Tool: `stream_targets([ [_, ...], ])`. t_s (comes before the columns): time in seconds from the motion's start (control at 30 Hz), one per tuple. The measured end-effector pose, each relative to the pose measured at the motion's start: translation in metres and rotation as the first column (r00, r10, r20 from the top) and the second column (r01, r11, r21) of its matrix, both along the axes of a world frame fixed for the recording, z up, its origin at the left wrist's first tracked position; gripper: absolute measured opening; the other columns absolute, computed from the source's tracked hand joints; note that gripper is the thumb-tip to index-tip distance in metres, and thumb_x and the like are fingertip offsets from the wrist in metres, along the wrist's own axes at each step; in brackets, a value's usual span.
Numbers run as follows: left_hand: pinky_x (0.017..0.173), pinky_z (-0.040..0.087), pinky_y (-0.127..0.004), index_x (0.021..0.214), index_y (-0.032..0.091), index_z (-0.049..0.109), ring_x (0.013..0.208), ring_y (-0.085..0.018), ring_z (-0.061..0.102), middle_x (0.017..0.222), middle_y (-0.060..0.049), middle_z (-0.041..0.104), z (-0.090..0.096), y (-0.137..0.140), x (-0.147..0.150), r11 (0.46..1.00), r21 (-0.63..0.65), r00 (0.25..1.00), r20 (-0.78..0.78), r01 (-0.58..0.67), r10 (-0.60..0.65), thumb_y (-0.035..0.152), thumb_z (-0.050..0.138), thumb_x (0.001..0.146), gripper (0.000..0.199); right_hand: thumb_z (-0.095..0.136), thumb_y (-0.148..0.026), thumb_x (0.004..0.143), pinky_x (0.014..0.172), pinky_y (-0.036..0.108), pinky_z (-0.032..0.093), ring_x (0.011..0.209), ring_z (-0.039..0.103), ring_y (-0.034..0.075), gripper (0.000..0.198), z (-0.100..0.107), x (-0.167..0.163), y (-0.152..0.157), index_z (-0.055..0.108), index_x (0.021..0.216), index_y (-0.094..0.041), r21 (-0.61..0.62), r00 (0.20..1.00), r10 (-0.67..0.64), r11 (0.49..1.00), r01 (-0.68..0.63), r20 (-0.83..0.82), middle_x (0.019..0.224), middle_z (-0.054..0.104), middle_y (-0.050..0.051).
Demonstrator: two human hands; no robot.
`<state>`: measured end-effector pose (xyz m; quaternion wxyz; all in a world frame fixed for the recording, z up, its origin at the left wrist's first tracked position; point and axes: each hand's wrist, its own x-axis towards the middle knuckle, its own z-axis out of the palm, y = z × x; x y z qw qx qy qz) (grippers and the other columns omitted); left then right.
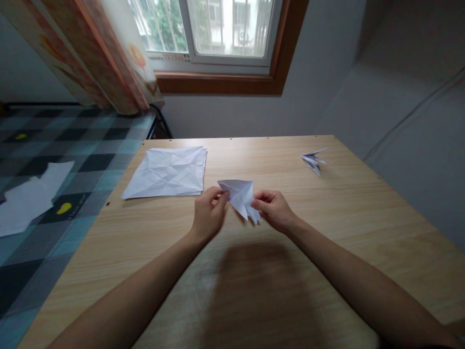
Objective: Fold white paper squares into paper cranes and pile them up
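Observation:
A piece of folded white paper (240, 195), pleated with several points at its lower right, is held above the wooden table between both hands. My left hand (209, 209) pinches its left edge between thumb and fingers. At the right edge, my right hand (275, 209) grips the paper with thumb and curled fingers. Beyond the left hand lies a stack of creased white sheets (170, 172). Farther off to the right sits another folded paper piece (313, 160) with narrow pointed ends.
The light wooden table (174, 300) reaches to the wall under a window (218, 29). On the left is a bed with a checked cover (94, 162), with loose white paper (32, 198) on it. A patterned curtain (105, 53) hangs beside the window.

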<state>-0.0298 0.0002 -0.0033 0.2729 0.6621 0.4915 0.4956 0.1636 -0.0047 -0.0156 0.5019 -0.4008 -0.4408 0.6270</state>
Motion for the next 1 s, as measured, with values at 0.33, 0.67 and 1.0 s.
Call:
stream_targets([
  [0.33,0.050,0.035,-0.021,0.064,0.020,0.047,0.052,-0.011,0.045,0.054,0.005,0.045,-0.009,0.018,-0.009,0.970,-0.148,0.929,0.291,-0.194,0.230,0.036,0.057,0.086,0.029,0.068,-0.049,0.076,0.045,0.022,0.038,0.050,0.045,0.010,0.031,-0.005,0.016,0.015,0.058,0.070,-0.020,0.177,0.933,-0.255,0.961,0.214,0.255,0.060,0.053,-0.005],
  [0.67,0.045,0.039,-0.021,0.070,0.020,0.050,0.043,-0.010,0.049,0.049,0.006,0.050,-0.014,0.020,-0.009,0.954,-0.190,0.858,0.422,-0.231,0.292,0.042,0.056,0.087,0.028,0.065,-0.047,0.075,0.047,0.026,0.031,0.048,0.043,0.012,0.031,-0.003,0.038,0.027,0.059,0.064,-0.019,0.270,0.763,-0.367,0.928,0.258,0.532,0.052,0.051,-0.003],
  [1.0,0.042,0.033,-0.022,0.062,0.021,0.045,0.044,-0.010,0.041,0.050,0.006,0.042,-0.004,0.007,-0.002,0.979,-0.159,0.910,0.376,-0.125,0.177,0.051,0.063,0.083,0.040,0.079,-0.047,0.066,0.079,0.037,0.049,0.091,0.059,0.024,0.055,0.008,0.019,0.007,0.058,0.112,-0.024,0.521,0.720,-0.508,0.820,0.236,0.473,0.108,0.064,0.008],
])
